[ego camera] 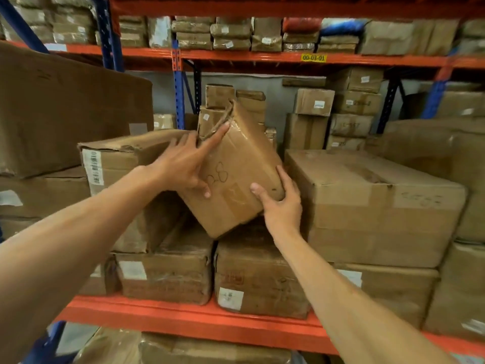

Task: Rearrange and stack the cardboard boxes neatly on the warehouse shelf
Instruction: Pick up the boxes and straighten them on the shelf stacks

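Note:
A small taped cardboard box (244, 164) with scribbled pen marks sits tilted in the gap between two larger boxes, one corner pointing down. My left hand (183, 164) lies flat on its left face with fingers spread, the forefinger stretched toward its torn top corner. My right hand (280, 203) grips its lower right edge, thumb on the front face. To the left stands a barcoded box (118, 166), to the right a wide box (367, 203). Under the tilted box lie two flat boxes (259, 274) on the orange shelf beam (183, 319).
A big brown carton (65, 109) stands at far left. Smaller labelled boxes (351, 111) are stacked at the back right. The upper shelf (262, 57) carries wrapped parcels. Blue uprights (179, 95) frame the bay. More boxes (183, 348) sit on the level below.

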The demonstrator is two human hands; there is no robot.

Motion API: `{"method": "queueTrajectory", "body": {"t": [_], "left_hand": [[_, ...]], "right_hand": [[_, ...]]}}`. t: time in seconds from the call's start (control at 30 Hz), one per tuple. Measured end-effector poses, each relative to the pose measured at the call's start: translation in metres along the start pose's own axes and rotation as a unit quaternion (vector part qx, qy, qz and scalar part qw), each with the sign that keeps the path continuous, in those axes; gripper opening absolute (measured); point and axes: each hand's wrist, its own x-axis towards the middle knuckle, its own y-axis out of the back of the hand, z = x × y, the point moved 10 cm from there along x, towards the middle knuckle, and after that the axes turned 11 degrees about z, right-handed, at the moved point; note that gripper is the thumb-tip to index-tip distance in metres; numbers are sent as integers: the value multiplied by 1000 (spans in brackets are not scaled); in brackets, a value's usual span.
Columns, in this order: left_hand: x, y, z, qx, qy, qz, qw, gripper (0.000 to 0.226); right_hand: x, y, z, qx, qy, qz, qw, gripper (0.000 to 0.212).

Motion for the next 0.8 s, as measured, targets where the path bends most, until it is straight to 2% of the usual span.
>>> {"method": "queueTrajectory", "body": {"t": [0.13,0.23,0.3,0.37,0.43,0.47,0.5,0.57,0.63,0.73,0.8], "left_hand": [[0,-10,40,83,-78,-26,993,141],[6,-25,83,127,-153,-27,980,135],[14,-28,98,128,-179,-26,975,134],[19,-30,95,110,-173,-24,978,137],[17,-26,83,73,-148,8,986,143],[14,-24,77,60,-136,32,988,145],[11,-22,71,59,-126,58,988,147],[4,-18,61,82,-107,105,985,145],[-2,-20,47,38,-52,105,992,143],[-9,-36,30,-111,34,49,992,141],[-7,-42,28,-144,51,35,988,137]], "right_hand": [[-25,18,59,98,-105,45,989,79],[-44,39,85,137,-159,74,975,70],[-48,44,93,135,-179,75,972,68],[-47,51,89,65,-179,79,979,69],[-44,59,64,-92,-128,62,986,66],[-40,65,42,-167,-66,59,982,61],[-34,71,10,-207,14,64,976,56],[-23,78,-61,-211,158,70,962,49],[-3,64,-101,-259,245,20,934,57],[26,23,-87,-424,231,-142,864,98],[40,13,-72,-467,221,-202,832,114]]}}
